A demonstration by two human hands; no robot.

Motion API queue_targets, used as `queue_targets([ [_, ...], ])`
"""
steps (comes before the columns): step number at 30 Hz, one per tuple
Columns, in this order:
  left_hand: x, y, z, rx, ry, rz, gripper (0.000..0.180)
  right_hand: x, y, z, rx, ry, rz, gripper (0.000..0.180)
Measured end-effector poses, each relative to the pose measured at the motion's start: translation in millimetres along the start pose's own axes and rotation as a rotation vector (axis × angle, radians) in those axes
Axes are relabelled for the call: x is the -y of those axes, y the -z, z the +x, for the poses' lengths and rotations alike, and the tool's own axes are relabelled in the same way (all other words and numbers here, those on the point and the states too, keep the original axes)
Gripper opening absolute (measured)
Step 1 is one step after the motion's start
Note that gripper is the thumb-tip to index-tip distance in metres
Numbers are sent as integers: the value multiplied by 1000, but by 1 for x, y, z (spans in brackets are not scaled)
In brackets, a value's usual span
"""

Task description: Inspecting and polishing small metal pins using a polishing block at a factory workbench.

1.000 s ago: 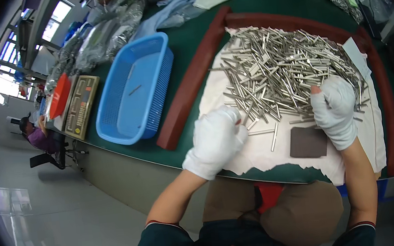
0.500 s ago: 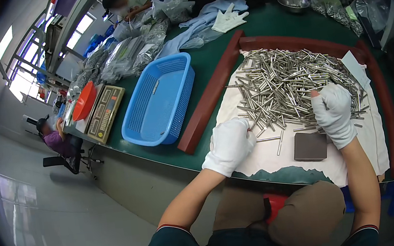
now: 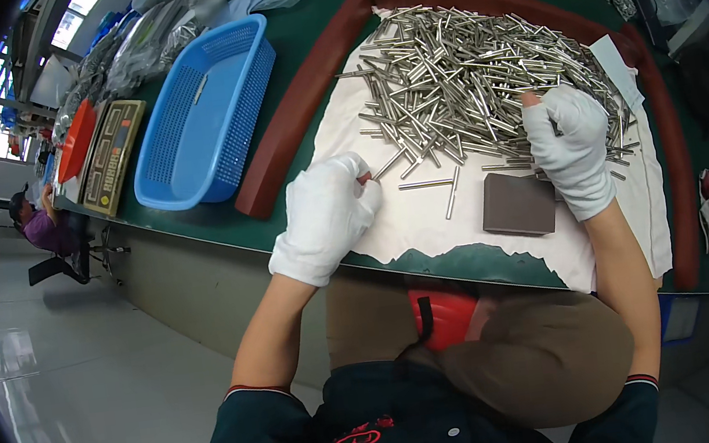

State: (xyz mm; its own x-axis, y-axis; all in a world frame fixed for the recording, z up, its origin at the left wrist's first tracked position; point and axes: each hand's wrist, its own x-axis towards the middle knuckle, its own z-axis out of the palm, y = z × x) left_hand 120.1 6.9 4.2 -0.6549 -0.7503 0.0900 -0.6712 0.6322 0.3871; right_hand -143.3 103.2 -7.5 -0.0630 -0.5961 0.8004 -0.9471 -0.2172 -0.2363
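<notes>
1. Landmark: heap of short silvery metal rods (image 3: 478, 73), spread on a white cloth (image 3: 412, 225) over the green tabletop (image 3: 309, 28).
2. Left hand (image 3: 323, 216), white fingerless glove: near-left of the heap; fingers curled, thumb tip close to them, right at one rod's end. Cannot tell whether that rod is gripped.
3. Right hand (image 3: 574, 146), gloved alike: over the heap's near-right edge, loosely fisted, thumb up. Contents hidden; cannot tell if it grips anything.
4. Dark grey-brown rectangular block (image 3: 518, 204): just near side of the heap, beside the right wrist.
5. Two stray rods (image 3: 453, 193): near side of the heap, nearly meeting at one end.
6. Red-brown rails (image 3: 305, 104): left, right and far sides of the heap.
7. Blue plastic basket (image 3: 240, 116): left of the heap, beyond the rail; one small slender piece (image 3: 201, 88) inside.
8. Orange-red bowl (image 3: 76, 139): farther left of the heap.
</notes>
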Motion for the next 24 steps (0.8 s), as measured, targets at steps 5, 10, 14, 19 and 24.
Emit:
queue_targets([
  [5,1,0,-3,26,7,3,15,2,-2,-7,16,4,25,32],
  [10,-7,8,-24,91,27,-27,10,4,3,-3,42,-29,57,31],
  [14,-12,10,-30,25,40,-71,8,3,3,-3,56,-12,46,30],
  [19,-13,4,-34,27,94,-139,7,7,0,-3,37,21,72,27],
  [24,-15,2,-37,-20,45,-42,6,7,4,-1,33,26,49,26],
])
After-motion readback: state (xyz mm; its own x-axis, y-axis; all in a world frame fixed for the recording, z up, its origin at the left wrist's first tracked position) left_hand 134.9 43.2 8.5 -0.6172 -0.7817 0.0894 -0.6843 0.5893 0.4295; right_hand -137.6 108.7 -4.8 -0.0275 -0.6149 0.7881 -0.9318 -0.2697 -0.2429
